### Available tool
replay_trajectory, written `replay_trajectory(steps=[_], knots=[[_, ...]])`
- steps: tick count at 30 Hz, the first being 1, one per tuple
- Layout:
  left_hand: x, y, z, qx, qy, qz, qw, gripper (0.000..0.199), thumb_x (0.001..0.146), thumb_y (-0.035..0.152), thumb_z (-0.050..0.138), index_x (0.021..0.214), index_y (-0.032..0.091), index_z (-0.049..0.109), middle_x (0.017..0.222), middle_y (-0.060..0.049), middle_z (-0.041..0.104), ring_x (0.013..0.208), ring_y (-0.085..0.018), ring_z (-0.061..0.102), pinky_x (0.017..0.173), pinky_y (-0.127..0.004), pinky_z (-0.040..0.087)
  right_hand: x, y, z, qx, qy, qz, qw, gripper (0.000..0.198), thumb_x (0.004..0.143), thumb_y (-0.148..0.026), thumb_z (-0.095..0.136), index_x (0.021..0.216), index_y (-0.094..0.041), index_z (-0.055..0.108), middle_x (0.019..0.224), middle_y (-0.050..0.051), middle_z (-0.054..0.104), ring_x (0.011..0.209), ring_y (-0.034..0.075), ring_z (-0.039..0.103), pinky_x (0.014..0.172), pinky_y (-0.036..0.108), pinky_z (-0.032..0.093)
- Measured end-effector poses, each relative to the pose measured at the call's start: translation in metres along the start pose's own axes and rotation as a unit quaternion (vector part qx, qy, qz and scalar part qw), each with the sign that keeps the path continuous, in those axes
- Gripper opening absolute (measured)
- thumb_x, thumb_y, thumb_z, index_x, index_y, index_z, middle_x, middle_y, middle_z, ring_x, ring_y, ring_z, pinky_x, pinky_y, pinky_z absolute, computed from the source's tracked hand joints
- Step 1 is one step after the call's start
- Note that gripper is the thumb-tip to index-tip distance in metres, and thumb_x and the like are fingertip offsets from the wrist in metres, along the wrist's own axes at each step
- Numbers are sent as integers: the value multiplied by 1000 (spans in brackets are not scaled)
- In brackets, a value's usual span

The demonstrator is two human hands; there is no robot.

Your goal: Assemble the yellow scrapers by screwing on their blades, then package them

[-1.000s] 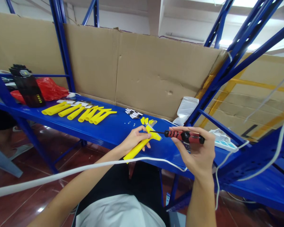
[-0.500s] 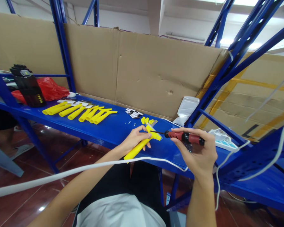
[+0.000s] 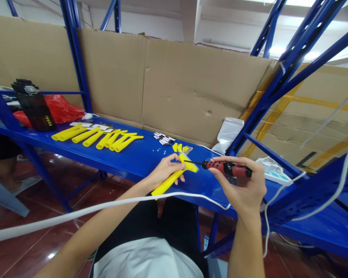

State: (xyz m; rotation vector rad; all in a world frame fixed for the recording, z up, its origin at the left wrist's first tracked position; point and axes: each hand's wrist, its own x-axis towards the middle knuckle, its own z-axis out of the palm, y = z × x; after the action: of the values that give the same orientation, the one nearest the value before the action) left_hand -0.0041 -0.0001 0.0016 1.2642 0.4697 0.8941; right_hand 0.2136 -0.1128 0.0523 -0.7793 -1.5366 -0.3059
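My left hand (image 3: 166, 172) is closed around a yellow scraper (image 3: 166, 185), just below its wide head, which has a clear, flat blade-like strip along its edge. My right hand (image 3: 245, 185) grips a red and black screwdriver (image 3: 230, 168) by its handle, thumb beneath and fingers on top. The screwdriver's thin dark shaft points left and its tip meets the scraper's head. Whether the tip sits in a screw is too small to make out. Behind the head lie several small yellow pieces (image 3: 179, 148) and a pile of black-and-white pieces (image 3: 163, 138).
Several yellow scrapers (image 3: 87, 136) lie in a row along the blue shelf (image 3: 127, 162). A black bottle (image 3: 34, 108) and a red plastic bag (image 3: 62, 108) stand at left. A white cable (image 3: 104, 206) crosses over my forearm. A cardboard sheet (image 3: 174, 85) backs the shelf.
The screwdriver's handle has turned slightly in my right hand, its grip markings now showing differently. My left hand and the yellow scraper stay in place.
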Motion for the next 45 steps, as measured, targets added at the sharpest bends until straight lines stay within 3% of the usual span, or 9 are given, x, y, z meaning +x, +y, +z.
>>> replay_trajectory(steps=[7,14,21,28,35,41,45], knots=[[1,-2,-1,0,5,2,1000,59,83,54,98,109,24,54,74,-3,78,58,-21,77,46,-22,55,2,-4,1,84,-49,49,994,57,97,-17,89,143,-31,58,133,9,81,121,33,86,109,60,70],[3,-6,-3,-2,-7,8,1000,58,85,53,97,109,25,53,76,-3,79,57,-20,76,46,-23,55,1,0,1,27,-11,6,1000,59,89,-17,99,135,-30,65,118,5,84,104,31,88,101,55,72],[4,-5,-3,-6,7,9,1000,60,83,52,98,109,25,52,73,-2,78,58,-21,76,45,-23,55,1,-4,-1,105,-74,59,990,58,100,-16,86,147,-32,57,138,11,81,126,35,84,112,62,68],[5,-8,-5,2,1,4,1000,57,86,52,96,110,25,52,72,-1,77,54,-20,74,45,-24,55,0,0,0,51,-20,39,998,58,91,-13,96,136,-33,65,122,5,82,110,31,87,103,54,72],[3,-3,-2,3,8,6,1000,58,85,53,96,110,25,51,70,-2,77,55,-21,74,45,-24,55,0,-2,0,127,-74,65,987,57,100,-14,85,147,-32,58,144,12,79,133,34,82,115,61,67],[3,-3,-1,-1,7,7,1000,58,84,52,96,109,25,51,71,-2,77,56,-21,75,45,-23,54,1,0,3,32,-19,16,999,57,90,-16,98,134,-32,66,119,5,84,107,31,88,96,51,74],[3,-4,-2,-5,-1,11,1000,58,84,52,97,108,25,51,73,-3,78,58,-21,76,46,-23,55,1,1,2,57,-29,39,997,58,92,-17,95,138,-32,63,124,7,83,113,33,87,103,57,73]])
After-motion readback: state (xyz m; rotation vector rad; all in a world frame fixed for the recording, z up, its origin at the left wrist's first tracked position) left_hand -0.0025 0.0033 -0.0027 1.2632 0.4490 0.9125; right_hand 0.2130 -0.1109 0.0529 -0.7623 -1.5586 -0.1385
